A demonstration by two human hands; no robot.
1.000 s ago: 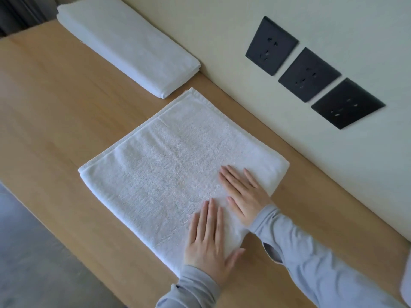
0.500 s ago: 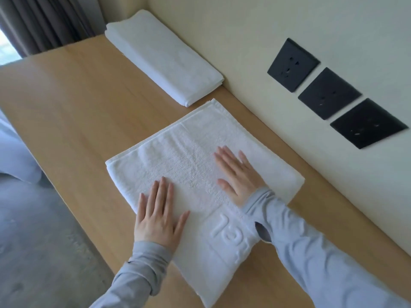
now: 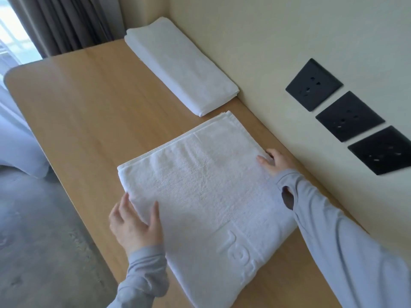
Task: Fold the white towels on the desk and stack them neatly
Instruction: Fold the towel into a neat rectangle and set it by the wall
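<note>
The towel (image 3: 200, 192) spans left grip (image 3: 133, 225) to right grip (image 3: 275, 162) — edges pinched.

Folded stack (image 3: 181, 65) behind towel (image 3: 204, 187)

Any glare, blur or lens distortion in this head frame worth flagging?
Head view: the window is blown out, laying a pale sheen on the desk; wide-angle skew tilts the sockets; the towel weave looks soft; left hand and right hand outlines are readable.

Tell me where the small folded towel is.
Head view, top middle: the small folded towel lies on the desk against the wall, just beyond the spread towel.
</note>
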